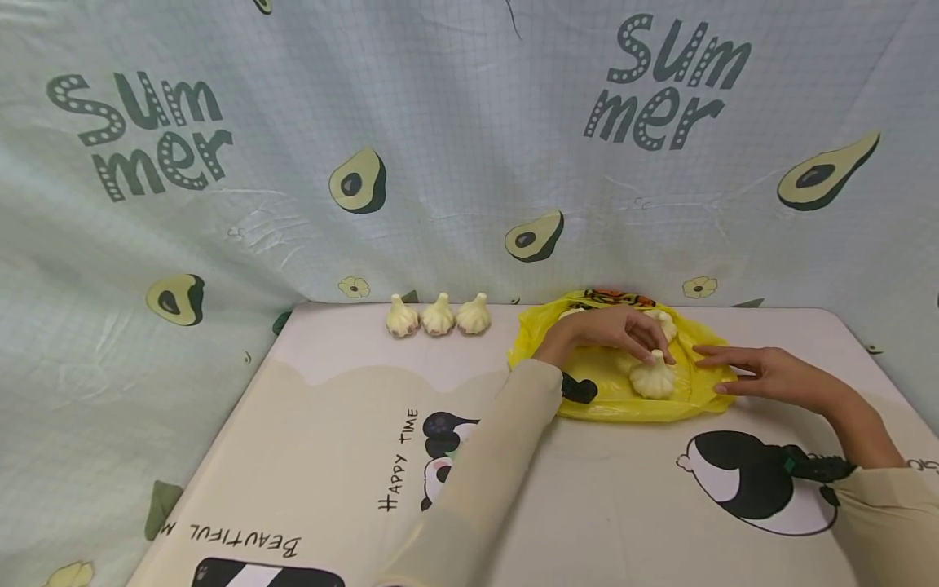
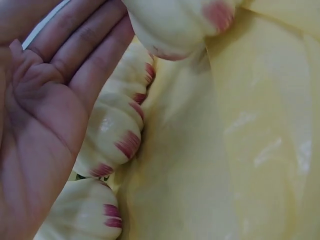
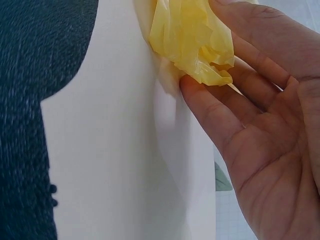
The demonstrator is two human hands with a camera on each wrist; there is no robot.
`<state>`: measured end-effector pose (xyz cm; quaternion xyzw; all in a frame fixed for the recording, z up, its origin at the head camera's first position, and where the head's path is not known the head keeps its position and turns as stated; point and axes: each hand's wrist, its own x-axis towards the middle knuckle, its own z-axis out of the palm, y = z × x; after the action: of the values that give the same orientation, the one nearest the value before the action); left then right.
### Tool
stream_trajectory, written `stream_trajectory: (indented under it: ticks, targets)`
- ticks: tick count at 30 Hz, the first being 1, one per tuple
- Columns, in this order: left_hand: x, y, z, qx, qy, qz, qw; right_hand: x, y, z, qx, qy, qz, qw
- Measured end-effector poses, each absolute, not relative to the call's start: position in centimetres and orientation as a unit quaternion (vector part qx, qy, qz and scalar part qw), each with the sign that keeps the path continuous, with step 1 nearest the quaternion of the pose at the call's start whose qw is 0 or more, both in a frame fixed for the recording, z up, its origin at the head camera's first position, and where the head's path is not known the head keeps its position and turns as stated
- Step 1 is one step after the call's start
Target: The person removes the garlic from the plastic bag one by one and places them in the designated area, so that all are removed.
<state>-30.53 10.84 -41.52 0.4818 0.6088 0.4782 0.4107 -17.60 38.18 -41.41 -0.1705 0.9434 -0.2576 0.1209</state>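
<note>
A person's left hand (image 1: 616, 328) pinches the neck of a cream-coloured, pear-topped garlic bulb (image 1: 653, 380) over the open middle of a crumpled, bright yellow plastic bag (image 1: 623, 412); whether the bulb touches the plastic beneath cannot be told. The right hand (image 1: 781, 378) grips the bag's right edge between thumb and fingers, the thin film bunched in front of the fingers in the right wrist view. Inside the bag, the left wrist view shows three more garlic bulbs (image 2: 110, 135) in a line beside the palm, streaked reddish purple at their bases. From the head view, the left hand partly covers the bag's contents, and its beige sleeve (image 1: 477, 489) crosses in front of a panda print (image 1: 438, 477) on the pale pink-and-beige table (image 1: 330, 432). A black strap (image 1: 579, 390) sits at the left wrist, a second black strap (image 1: 817, 466) at the right. Left of the bag, well apart from it, three matching bulbs (image 1: 438, 315) stand upright in a row near the table's far edge. Behind hangs a pale cloth (image 1: 455, 98) printed with two "Summer" legends and four whole avocado halves, a fifth cut off at the top.
</note>
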Motion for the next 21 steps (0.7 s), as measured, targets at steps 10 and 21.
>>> stream_trajectory:
  ticks: [10,21]
  targets:
    - [-29.89,11.10,-41.65,0.519,0.630,0.434,0.382,-17.60,38.20,-41.26,-0.166,0.946,-0.249,0.122]
    - [-29.65,11.25,-41.74,0.527,0.618,0.443,0.380,-17.79,38.37,-41.58,-0.173,0.944,-0.255,0.118]
